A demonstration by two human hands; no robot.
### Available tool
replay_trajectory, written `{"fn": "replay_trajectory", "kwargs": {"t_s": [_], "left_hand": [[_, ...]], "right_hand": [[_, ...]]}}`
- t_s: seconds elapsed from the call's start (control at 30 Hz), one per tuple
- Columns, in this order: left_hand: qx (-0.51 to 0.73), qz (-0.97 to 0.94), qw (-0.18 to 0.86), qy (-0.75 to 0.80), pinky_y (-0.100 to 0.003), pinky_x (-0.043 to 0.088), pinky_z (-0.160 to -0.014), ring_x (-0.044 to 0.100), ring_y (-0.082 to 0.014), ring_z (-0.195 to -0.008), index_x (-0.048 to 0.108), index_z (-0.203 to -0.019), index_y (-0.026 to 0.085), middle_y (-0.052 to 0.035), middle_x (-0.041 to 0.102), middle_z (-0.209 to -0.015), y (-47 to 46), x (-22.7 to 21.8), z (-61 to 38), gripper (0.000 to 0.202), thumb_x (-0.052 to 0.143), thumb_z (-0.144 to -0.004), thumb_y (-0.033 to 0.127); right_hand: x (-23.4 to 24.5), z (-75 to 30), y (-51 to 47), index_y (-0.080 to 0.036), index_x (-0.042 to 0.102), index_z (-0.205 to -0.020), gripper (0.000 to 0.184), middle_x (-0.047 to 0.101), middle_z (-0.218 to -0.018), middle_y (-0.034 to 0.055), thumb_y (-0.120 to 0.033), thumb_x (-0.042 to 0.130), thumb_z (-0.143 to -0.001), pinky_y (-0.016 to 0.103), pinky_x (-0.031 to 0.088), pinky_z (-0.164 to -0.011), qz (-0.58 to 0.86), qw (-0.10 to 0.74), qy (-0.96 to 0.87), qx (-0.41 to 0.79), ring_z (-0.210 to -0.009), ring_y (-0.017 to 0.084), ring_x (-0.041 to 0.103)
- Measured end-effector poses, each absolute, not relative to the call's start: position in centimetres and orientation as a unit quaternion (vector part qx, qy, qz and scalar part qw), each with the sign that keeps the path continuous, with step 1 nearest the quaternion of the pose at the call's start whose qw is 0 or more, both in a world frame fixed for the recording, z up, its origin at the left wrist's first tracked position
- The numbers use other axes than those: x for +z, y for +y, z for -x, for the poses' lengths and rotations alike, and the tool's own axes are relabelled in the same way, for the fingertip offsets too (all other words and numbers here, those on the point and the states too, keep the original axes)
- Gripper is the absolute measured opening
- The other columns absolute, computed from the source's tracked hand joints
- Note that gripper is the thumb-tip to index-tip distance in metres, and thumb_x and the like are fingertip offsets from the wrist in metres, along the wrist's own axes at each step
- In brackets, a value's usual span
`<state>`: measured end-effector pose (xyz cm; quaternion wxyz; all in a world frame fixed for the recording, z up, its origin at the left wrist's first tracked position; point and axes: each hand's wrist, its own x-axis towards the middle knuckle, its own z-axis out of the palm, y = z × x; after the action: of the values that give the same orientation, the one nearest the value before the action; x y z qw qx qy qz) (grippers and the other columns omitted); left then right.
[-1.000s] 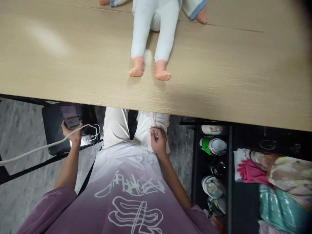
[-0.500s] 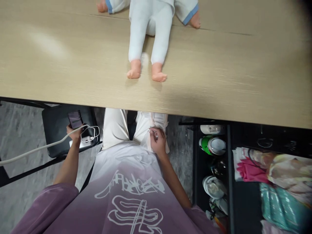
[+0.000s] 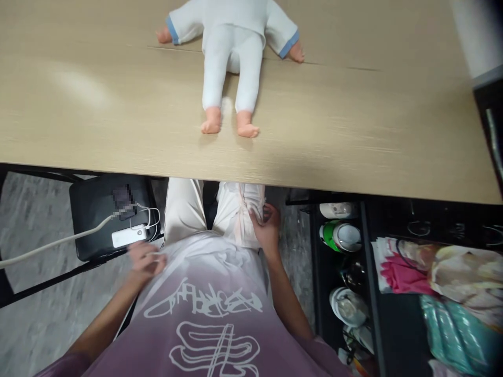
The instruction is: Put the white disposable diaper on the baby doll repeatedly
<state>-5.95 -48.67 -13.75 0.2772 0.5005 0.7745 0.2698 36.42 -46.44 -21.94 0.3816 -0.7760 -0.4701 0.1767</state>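
A doll [image 3: 233, 57] in a white suit with blue cuffs lies on its back on the table, bare feet towards me, its head out of view. Over my right thigh is a crumpled white cloth [image 3: 247, 212] with pinkish edging. My right hand [image 3: 268, 230] is at its outer edge, thumb on top and fingers curled round the side. Smeared by motion, my left hand [image 3: 147, 260] hovers beside my left hip, its fingers unclear. Close to it, a phone [image 3: 123, 200] and a white power bank [image 3: 129, 236] lie on a black seat.
The wooden table [image 3: 334, 136] spans the view in front of me. A white cable [image 3: 58, 242] runs in from the left to the seat [image 3: 84, 220]. Right of my legs, a dark shelf holds a green-and-white can [image 3: 340, 235], pink gloves [image 3: 406, 275] and a teal plastic package [image 3: 458, 327].
My left hand has let go of the phone, which now lies on the seat, and has drawn back towards my hip. My right hand has shifted outward along the cloth.
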Motion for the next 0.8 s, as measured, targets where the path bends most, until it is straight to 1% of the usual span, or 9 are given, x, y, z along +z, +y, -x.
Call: {"fn": "replay_trajectory", "kwargs": {"t_s": [0.07,0.13,0.2,0.33,0.43,0.5,0.6,0.7,0.8], "left_hand": [[0.269,-0.557,0.392,0.681,-0.062,0.063,-0.098,0.074,-0.0363,-0.095,0.071,-0.087,0.034,-0.0055,0.071,-0.094,-47.6,-15.2,0.8,0.038,0.099,-0.062,0.042],[0.259,-0.563,0.553,0.556,-0.058,0.060,-0.105,0.075,-0.0361,-0.110,0.081,-0.100,0.039,-0.0107,0.078,-0.110,-44.8,-17.1,-5.0,0.029,0.097,-0.078,0.049],[0.249,-0.546,0.613,0.514,-0.053,0.060,-0.093,0.076,-0.0320,-0.099,0.080,-0.098,0.036,-0.0113,0.078,-0.105,-41.5,-18.6,-10.4,0.027,0.091,-0.088,0.059],[0.228,-0.516,0.690,0.453,-0.047,0.060,-0.083,0.077,-0.0281,-0.090,0.080,-0.093,0.028,-0.0107,0.076,-0.092,-38.3,-17.4,-16.4,0.043,0.094,-0.088,0.068],[0.245,-0.472,0.754,0.384,-0.047,0.063,-0.087,0.077,-0.0299,-0.095,0.081,-0.109,0.026,-0.0106,0.078,-0.100,-41.3,-12.3,-15.2,0.047,0.096,-0.089,0.066],[0.272,-0.494,0.729,0.387,-0.046,0.064,-0.091,0.076,-0.0299,-0.102,0.080,-0.119,0.028,-0.0101,0.077,-0.107,-44.3,-8.2,-13.1,0.043,0.093,-0.095,0.061],[0.300,-0.544,0.673,0.403,-0.048,0.063,-0.103,0.074,-0.0321,-0.121,0.077,-0.130,0.035,-0.0098,0.076,-0.120,-46.6,-3.7,-11.0,0.040,0.089,-0.099,0.057],[0.342,-0.517,0.662,0.421,-0.046,0.063,-0.110,0.072,-0.0316,-0.133,0.071,-0.142,0.039,-0.0073,0.076,-0.126,-44.9,-2.6,-11.0,0.049,0.087,-0.101,0.060],[0.369,-0.462,0.676,0.440,-0.043,0.065,-0.105,0.075,-0.0301,-0.127,0.071,-0.134,0.033,-0.0055,0.079,-0.123,-41.6,-4.0,-11.2,0.049,0.086,-0.101,0.065]], "right_hand": [[-22.7,-36.7,-46.4,-0.016,0.068,-0.132,0.089,0.078,-0.121,0.0217,-0.092,0.077,-0.087,0.045,0.062,-0.091,0.784,0.362,-0.450,0.226,-0.106,0.033,0.075],[-23.1,-36.7,-46.1,-0.020,0.068,-0.122,0.087,0.081,-0.106,0.0155,-0.096,0.079,-0.080,0.040,0.062,-0.077,0.787,0.352,-0.437,0.256,-0.091,0.031,0.077],[-22.5,-36.6,-45.6,-0.024,0.070,-0.115,0.077,0.083,-0.098,0.0104,-0.091,0.083,-0.079,0.037,0.062,-0.070,0.774,0.361,-0.431,0.291,-0.086,0.030,0.079],[-17.2,-36.1,-46.0,-0.023,0.078,-0.120,0.067,0.089,-0.112,0.0123,-0.078,0.088,-0.084,0.042,0.070,-0.078,0.700,0.395,-0.374,0.463,-0.099,0.034,0.086],[-10.0,-35.8,-49.2,-0.024,0.080,-0.133,0.063,0.088,-0.126,0.0150,-0.071,0.087,-0.092,0.047,0.074,-0.086,0.681,0.415,-0.371,0.476,-0.112,0.039,0.087],[-5.3,-35.4,-51.6,-0.030,0.080,-0.142,0.058,0.087,-0.135,0.0131,-0.065,0.086,-0.096,0.048,0.075,-0.090,0.658,0.420,-0.408,0.474,-0.117,0.039,0.087],[-1.2,-34.2,-52.5,-0.034,0.081,-0.139,0.049,0.088,-0.127,0.0114,-0.061,0.086,-0.098,0.047,0.076,-0.084,0.629,0.441,-0.440,0.466,-0.107,0.039,0.088],[-1.3,-32.3,-49.0,-0.031,0.080,-0.138,0.049,0.088,-0.128,0.0106,-0.060,0.086,-0.099,0.046,0.075,-0.090,0.637,0.463,-0.431,0.441,-0.112,0.037,0.086],[-3.5,-30.5,-44.3,-0.026,0.077,-0.138,0.051,0.086,-0.133,0.0107,-0.061,0.083,-0.101,0.043,0.072,-0.097,0.624,0.478,-0.432,0.442,-0.120,0.034,0.084]]}}
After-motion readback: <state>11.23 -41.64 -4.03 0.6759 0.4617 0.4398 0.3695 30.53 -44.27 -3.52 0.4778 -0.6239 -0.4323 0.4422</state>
